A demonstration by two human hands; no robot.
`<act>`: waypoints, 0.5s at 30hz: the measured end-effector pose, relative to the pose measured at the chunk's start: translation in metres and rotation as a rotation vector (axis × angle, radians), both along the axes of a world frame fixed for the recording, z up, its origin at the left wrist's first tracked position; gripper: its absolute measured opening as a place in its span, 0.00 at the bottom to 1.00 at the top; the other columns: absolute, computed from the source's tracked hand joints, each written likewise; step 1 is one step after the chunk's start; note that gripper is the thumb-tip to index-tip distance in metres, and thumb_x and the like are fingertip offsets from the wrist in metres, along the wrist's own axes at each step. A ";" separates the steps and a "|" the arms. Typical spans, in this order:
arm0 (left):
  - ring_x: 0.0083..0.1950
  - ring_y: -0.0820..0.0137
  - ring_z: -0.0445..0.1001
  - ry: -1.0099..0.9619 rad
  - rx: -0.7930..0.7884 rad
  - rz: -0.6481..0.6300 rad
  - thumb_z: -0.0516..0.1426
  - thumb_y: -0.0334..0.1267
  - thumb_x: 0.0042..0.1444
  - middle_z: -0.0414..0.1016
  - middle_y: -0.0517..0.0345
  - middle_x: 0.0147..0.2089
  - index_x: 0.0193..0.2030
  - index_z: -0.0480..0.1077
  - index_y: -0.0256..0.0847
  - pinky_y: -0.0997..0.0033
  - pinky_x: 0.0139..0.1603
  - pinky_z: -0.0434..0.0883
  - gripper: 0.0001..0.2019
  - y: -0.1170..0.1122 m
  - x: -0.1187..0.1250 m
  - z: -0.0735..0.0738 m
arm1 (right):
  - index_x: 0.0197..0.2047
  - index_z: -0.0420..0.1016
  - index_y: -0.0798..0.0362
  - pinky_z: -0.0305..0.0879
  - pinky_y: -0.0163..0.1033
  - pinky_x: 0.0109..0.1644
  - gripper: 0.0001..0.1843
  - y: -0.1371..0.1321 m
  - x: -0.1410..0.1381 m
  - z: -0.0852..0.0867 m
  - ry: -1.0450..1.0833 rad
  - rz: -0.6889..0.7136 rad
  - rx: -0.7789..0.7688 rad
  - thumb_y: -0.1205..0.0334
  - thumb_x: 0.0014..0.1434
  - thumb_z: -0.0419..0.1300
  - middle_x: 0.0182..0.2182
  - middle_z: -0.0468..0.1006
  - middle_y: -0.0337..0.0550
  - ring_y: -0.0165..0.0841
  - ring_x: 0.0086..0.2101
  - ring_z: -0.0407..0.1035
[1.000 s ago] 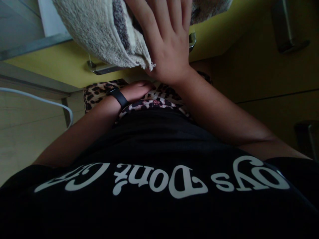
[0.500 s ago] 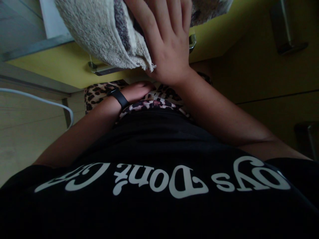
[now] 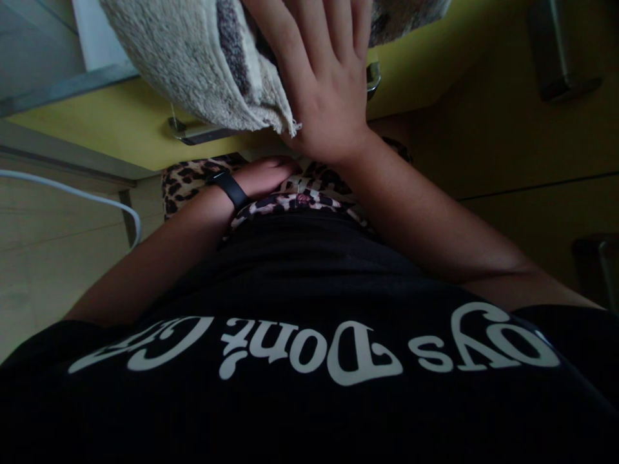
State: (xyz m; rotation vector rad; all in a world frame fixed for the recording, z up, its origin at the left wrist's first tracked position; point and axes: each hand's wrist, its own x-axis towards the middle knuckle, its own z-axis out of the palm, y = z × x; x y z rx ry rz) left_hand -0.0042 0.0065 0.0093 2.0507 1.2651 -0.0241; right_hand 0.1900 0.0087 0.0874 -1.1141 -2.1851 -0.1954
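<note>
A grey-beige towel (image 3: 178, 71) with a dark band and a frayed corner hangs at the top of the head view. My right hand (image 3: 329, 96) grips it from above, back of the hand toward me, with the fingertips cut off by the upper edge. Lower down, my left hand (image 3: 275, 169) rests by my lap over leopard-print cloth (image 3: 181, 183), a black band on its wrist. Its fingers are hidden, so whether it holds anything does not show.
Just beyond my lap stands a yellow drawer front (image 3: 97, 122) with a metal handle (image 3: 198, 133), its grey counter edge (image 3: 72, 87) above. Dark cabinet handles (image 3: 561, 58) are on the right. A white cable (image 3: 72, 187) loops at the left over the tiled floor (image 3: 62, 258).
The towel and surroundings have shifted very slightly left and up in view. Both hands keep nearly the same pose.
</note>
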 end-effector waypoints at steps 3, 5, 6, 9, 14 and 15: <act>0.78 0.54 0.69 -0.003 -0.041 0.072 0.49 0.42 0.78 0.81 0.53 0.65 0.61 0.81 0.38 0.57 0.85 0.58 0.21 0.000 0.002 0.003 | 0.81 0.56 0.43 0.52 0.40 0.82 0.49 0.000 0.000 -0.001 -0.009 -0.005 0.012 0.56 0.59 0.27 0.77 0.61 0.25 0.28 0.76 0.61; 0.78 0.54 0.68 -0.023 -0.071 0.104 0.50 0.43 0.78 0.81 0.54 0.66 0.60 0.81 0.38 0.56 0.85 0.58 0.20 0.000 0.003 0.005 | 0.81 0.56 0.44 0.52 0.39 0.82 0.50 0.001 0.000 -0.002 -0.012 -0.007 0.017 0.57 0.58 0.26 0.77 0.60 0.24 0.28 0.76 0.61; 0.78 0.54 0.68 -0.035 -0.086 0.100 0.50 0.43 0.78 0.80 0.53 0.66 0.60 0.81 0.38 0.56 0.85 0.59 0.20 0.000 0.003 0.006 | 0.81 0.56 0.44 0.52 0.39 0.82 0.51 0.001 0.000 -0.002 -0.011 -0.007 0.017 0.58 0.58 0.25 0.77 0.60 0.24 0.28 0.76 0.61; 0.77 0.54 0.70 -0.035 -0.095 0.073 0.50 0.43 0.78 0.81 0.52 0.64 0.58 0.81 0.38 0.56 0.85 0.59 0.20 0.000 0.003 0.008 | 0.81 0.56 0.45 0.51 0.40 0.83 0.52 0.002 0.000 -0.002 -0.009 -0.004 0.004 0.58 0.57 0.23 0.77 0.60 0.24 0.28 0.76 0.61; 0.74 0.55 0.73 -0.010 -0.034 0.038 0.48 0.43 0.78 0.82 0.53 0.64 0.61 0.82 0.39 0.59 0.84 0.60 0.22 0.000 0.002 0.005 | 0.80 0.57 0.44 0.52 0.42 0.82 0.47 0.003 0.000 -0.003 0.006 0.009 -0.012 0.54 0.61 0.27 0.77 0.61 0.25 0.30 0.76 0.61; 0.73 0.56 0.74 -0.016 -0.042 0.038 0.48 0.43 0.78 0.82 0.52 0.64 0.61 0.82 0.38 0.60 0.84 0.60 0.23 0.000 0.002 0.004 | 0.80 0.57 0.44 0.52 0.41 0.82 0.47 0.003 0.000 -0.003 0.011 0.013 -0.012 0.53 0.62 0.28 0.77 0.61 0.25 0.30 0.76 0.61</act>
